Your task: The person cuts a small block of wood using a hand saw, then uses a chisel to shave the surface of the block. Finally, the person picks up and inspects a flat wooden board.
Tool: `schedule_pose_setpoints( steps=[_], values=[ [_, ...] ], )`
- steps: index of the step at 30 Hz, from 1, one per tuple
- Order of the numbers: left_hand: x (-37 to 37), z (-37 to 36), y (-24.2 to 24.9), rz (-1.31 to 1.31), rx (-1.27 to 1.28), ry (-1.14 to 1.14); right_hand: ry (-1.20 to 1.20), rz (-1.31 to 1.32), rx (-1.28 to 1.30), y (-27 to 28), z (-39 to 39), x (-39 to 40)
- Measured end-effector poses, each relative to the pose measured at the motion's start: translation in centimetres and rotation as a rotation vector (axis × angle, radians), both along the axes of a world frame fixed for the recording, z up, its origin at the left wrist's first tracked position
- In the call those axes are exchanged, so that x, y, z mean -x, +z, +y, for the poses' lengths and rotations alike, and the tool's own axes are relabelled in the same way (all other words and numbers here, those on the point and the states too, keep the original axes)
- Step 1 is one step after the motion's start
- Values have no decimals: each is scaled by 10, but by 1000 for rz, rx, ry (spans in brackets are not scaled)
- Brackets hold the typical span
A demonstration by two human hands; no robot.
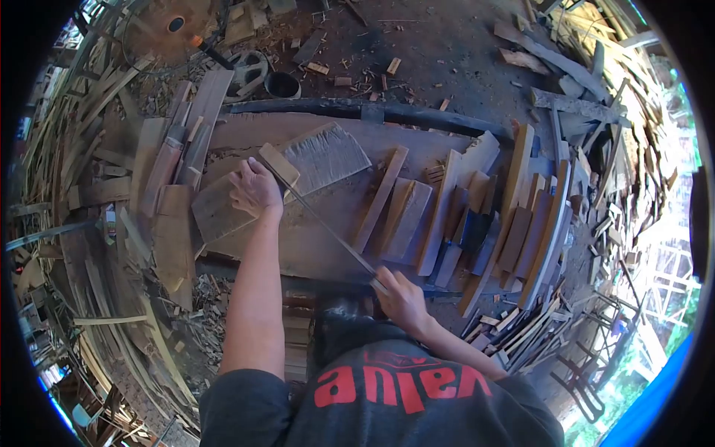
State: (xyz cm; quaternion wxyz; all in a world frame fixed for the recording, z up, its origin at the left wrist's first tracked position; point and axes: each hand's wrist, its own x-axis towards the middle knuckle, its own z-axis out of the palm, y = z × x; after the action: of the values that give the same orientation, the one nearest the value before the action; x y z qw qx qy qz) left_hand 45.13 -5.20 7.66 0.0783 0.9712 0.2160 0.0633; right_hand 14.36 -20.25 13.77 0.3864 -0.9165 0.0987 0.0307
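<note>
My left hand [257,188] rests over a wide weathered board [328,158] that lies slantwise on the workbench. Its fingers are bent and apart, with the upper edge of the hand right beside a small pale wood block [280,165]. My right hand [402,299] is closed round the near end of a long thin metal blade [328,225], seen almost edge-on. The blade runs up and left, its far end at the lower edge of the block. The handle is hidden in my fingers.
Several wood strips and offcuts [406,216] lie across the right of the workbench [320,249]. Planks [175,231] are stacked at its left. Beyond it are a dark bucket [283,86], a round saw blade [160,33] and scattered scraps. Sticks pile up at both sides.
</note>
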Motion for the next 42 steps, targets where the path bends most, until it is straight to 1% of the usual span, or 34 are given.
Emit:
schedule_pose_setpoints(
  steps=[1, 3, 5, 7, 9, 11, 12, 14, 17, 19, 21, 22, 24, 25, 26, 28, 30, 31, 32, 34, 35, 36, 37, 39, 42],
  values=[
    [2, 2, -3, 13, -5, -8, -8, 13, -5, -6, 3, 2],
    [0, 3, -7, -42, -29, -58, -15, -14, 15, -20, 3, -12],
    [2, 4, -6, -13, -37, -65, 7, -150, -62, -48, 20, -75],
    [1, 6, -4, -1, -48, -59, 6, -150, -27, -58, 41, -135],
    [0, 5, -4, 37, -29, -1, 4, -140, -50, -48, 41, -125],
    [-2, 3, -1, 43, -10, 3, -1, -109, -62, -22, 29, -104],
    [-3, 2, 0, 61, 6, 13, -23, -80, -69, -6, 22, -72],
    [-3, 0, 2, 43, 8, -16, -40, -11, -9, -1, 6, -18],
    [-3, 3, -3, 34, -10, -54, -61, -33, -34, -10, 9, -20],
    [-4, 5, -4, 20, -22, -64, -25, -155, -96, -40, 26, -75],
    [-5, 8, -6, 31, -10, -53, -10, -176, -66, -53, 45, -143],
    [-7, 7, -3, 22, -17, -63, -21, -185, -71, -53, 44, -145],
    [-1, 5, -2, 37, -26, -31, 14, -128, -66, -49, 44, -137],
    [-3, 4, -1, 26, -13, -33, -13, -112, -74, -39, 43, -124],
    [-5, 3, 1, 33, -16, -30, -46, -98, -84, -25, 41, -99],
    [-5, -3, 3, 50, 1, -35, -81, 47, -60, -7, 21, -37],
    [-2, 1, 1, 24, -15, -62, -69, 39, -25, -8, 12, -13],
    [-2, 4, -1, 38, -19, -63, -68, 27, -15, -12, 16, -9],
    [-4, 5, 0, 24, -13, -84, -65, -39, -49, -28, 23, -24],
    [-6, 5, -3, 14, -15, -103, -36, -162, -86, -56, 40, -101],
    [-9, 6, -6, 8, 4, -37, -9, -223, -90, -66, 45, -134],
    [-12, 8, -4, -3, 16, 25, -10, -229, -104, -64, 44, -142],
    [-13, 8, -2, -7, 8, 22, 5, -176, -92, -59, 43, -146],
    [-9, 8, 2, 67, 1, -21, 6, -91, -63, -42, 43, -131],
    [-16, 4, 2, 50, 12, 2, -70, -57, -30, -12, 24, -49]
  ],
)
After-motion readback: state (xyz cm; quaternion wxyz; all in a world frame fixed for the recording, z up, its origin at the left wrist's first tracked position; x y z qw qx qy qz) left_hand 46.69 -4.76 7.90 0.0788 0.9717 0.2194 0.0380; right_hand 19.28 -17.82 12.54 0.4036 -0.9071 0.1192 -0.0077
